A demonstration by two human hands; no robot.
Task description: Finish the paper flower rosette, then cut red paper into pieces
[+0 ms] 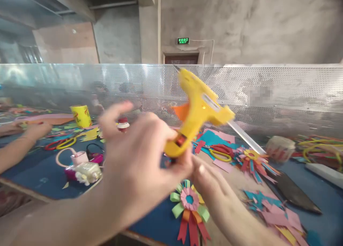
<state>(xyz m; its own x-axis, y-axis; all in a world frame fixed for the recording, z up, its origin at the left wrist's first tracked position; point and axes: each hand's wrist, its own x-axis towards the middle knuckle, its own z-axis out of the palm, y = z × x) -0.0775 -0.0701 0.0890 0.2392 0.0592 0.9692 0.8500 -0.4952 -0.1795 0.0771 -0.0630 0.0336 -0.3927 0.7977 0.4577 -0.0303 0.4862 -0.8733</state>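
A yellow hot glue gun [199, 112] is raised above the table, nozzle pointing up and back, a clear glue stick poking out behind it. My left hand [136, 156] grips the base of its handle, index finger sticking up. My right hand [211, 183] lies just below the handle's butt, fingers together and touching it. Right under both hands sits a paper rosette with ribbon tails [190, 208] on the blue table [43, 174].
Red-and-yellow scissors [221, 151] lie on paper scraps behind the gun, beside another paper flower [252, 160]. A yellow cup [81, 115], small pink and white devices [83, 167], a tape roll [280, 147] and a perforated metal screen [281, 92] are here. Another person's arm [18, 142] reaches in at left.
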